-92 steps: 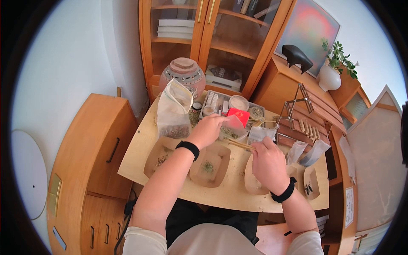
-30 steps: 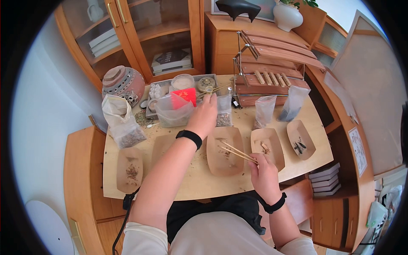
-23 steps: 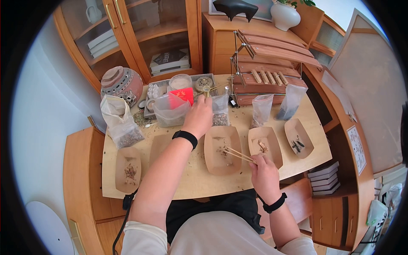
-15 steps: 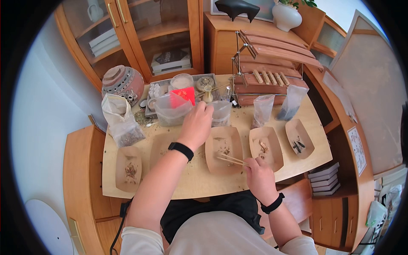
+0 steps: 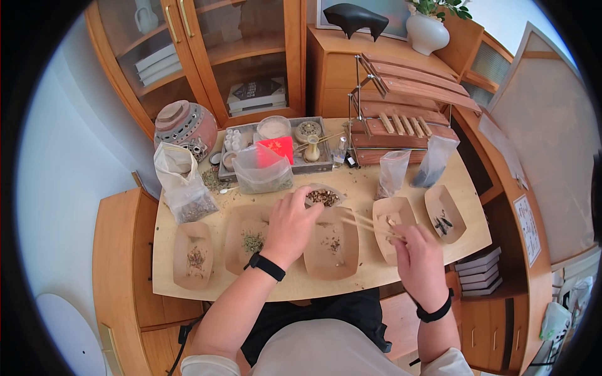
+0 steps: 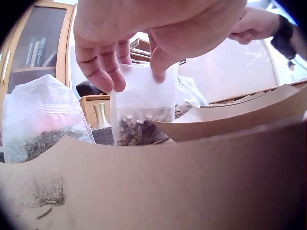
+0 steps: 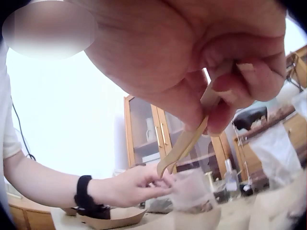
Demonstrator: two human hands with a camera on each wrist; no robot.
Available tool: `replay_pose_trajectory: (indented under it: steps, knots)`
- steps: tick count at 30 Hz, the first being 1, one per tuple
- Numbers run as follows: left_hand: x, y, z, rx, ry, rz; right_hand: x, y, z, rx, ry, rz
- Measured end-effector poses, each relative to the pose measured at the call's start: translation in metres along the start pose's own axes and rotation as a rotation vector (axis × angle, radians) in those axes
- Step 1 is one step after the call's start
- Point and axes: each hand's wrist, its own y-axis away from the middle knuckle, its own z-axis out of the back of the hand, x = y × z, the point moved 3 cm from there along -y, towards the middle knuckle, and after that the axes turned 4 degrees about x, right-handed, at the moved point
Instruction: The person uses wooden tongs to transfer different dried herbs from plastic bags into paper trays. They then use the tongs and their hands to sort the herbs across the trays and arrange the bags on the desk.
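My left hand [image 5: 290,227] holds the upper edge of a translucent bag [image 5: 324,197] of brown chopped pieces, which stands behind the middle paper tray [image 5: 330,266]. In the left wrist view, the fingers and thumb of that hand [image 6: 144,28] are at the top of the bag [image 6: 144,103]. The right hand [image 5: 419,254] pinches wooden tweezers [image 5: 375,228] over the paper tray to the right of the middle one, tips pointing left. Up close in the right wrist view, the tweezers [image 7: 184,143] sit between the fingers and thumb of the right hand [image 7: 192,57].
More paper trays hold brown bits [image 5: 195,258], green herbs [image 5: 253,241] and dark pieces [image 5: 443,222]. Behind stand a bag with a red packet [image 5: 276,149], a grey box [image 5: 313,168], a jar [image 5: 187,125], a wooden rack [image 5: 401,113] and two small bags [image 5: 392,172] at the right.
The left hand went from beside the small brass vase to the bag of brown pieces, which has come nearer the trays. The tweezers and right hand have shifted right from the middle tray.
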Motion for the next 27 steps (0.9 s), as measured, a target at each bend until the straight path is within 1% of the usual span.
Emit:
replay_pose_trajectory:
  steps: [1, 4, 5, 7, 8, 9, 11, 12, 14, 15, 17, 18, 20, 27]
  knots:
    - [-0.001, 0.001, 0.000, -0.002, 0.000, 0.000, 0.001, -0.006, 0.000, -0.001, 0.001, 0.002]
    - [-0.003, 0.005, -0.002, 0.028, -0.029, -0.007, 0.013, -0.026, -0.009, -0.033, 0.145, 0.183]
    - [-0.004, 0.005, -0.002, 0.024, -0.035, -0.015, 0.013, -0.032, -0.016, -0.037, 0.146, 0.185]
    - [-0.006, 0.007, -0.002, 0.021, -0.042, -0.024, 0.011, -0.043, -0.037, -0.016, 0.276, 0.281]
    - [-0.006, 0.008, -0.002, 0.021, -0.041, -0.023, 0.011, -0.049, -0.046, -0.005, 0.402, 0.326]
    - [-0.007, 0.009, -0.001, 0.019, -0.040, -0.023, 0.012, -0.053, -0.052, -0.008, 0.401, 0.327]
    - [-0.007, 0.009, -0.001, 0.016, -0.052, -0.024, 0.017, -0.057, -0.062, -0.009, 0.561, 0.386]
    - [-0.007, 0.009, -0.001, 0.015, -0.062, -0.024, 0.020, -0.059, -0.062, -0.012, 0.560, 0.389]
    - [-0.007, 0.009, -0.002, 0.014, -0.061, -0.023, 0.025, -0.061, -0.064, 0.060, 0.611, 0.417]
    - [-0.007, 0.009, -0.003, 0.014, -0.058, -0.024, 0.028, -0.063, -0.063, 0.059, 0.612, 0.420]
    - [-0.008, 0.009, -0.001, 0.014, -0.047, -0.016, 0.036, -0.066, -0.060, -0.015, 0.698, 0.474]
    - [-0.008, 0.008, -0.001, 0.015, -0.035, -0.010, 0.037, -0.068, -0.061, -0.014, 0.700, 0.476]
    - [-0.009, 0.009, -0.002, 0.021, -0.028, 0.003, 0.037, -0.071, -0.065, -0.014, 0.709, 0.553]
    - [-0.009, 0.010, -0.003, 0.029, -0.027, 0.027, 0.049, -0.071, -0.066, 0.032, 0.754, 0.563]
